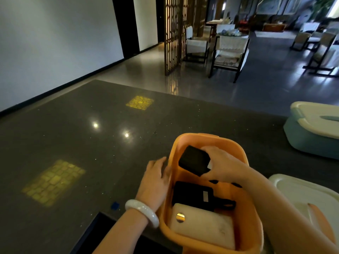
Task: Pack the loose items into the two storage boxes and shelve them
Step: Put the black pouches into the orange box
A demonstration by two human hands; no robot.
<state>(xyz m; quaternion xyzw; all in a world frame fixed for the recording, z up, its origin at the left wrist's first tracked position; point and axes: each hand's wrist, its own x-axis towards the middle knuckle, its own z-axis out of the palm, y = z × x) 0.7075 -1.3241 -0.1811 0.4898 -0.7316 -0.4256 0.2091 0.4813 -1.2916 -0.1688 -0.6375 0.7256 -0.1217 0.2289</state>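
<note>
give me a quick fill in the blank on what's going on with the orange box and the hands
1. The right hand holds a black item over the ____ box.
2. The left hand rests on the box's ____ wall, seen from the wearer.
3. The left wrist wears a white ____.
4. The blue box to the right has its lid ____.

Missing words: orange; left; bangle; on

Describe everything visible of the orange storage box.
The orange storage box is smooth plastic with rounded corners, lidless and upright on the dark counter. Inside lie a white flat device and a black one. The left hand touches its outer wall; the right hand holds a black block within it.
</note>
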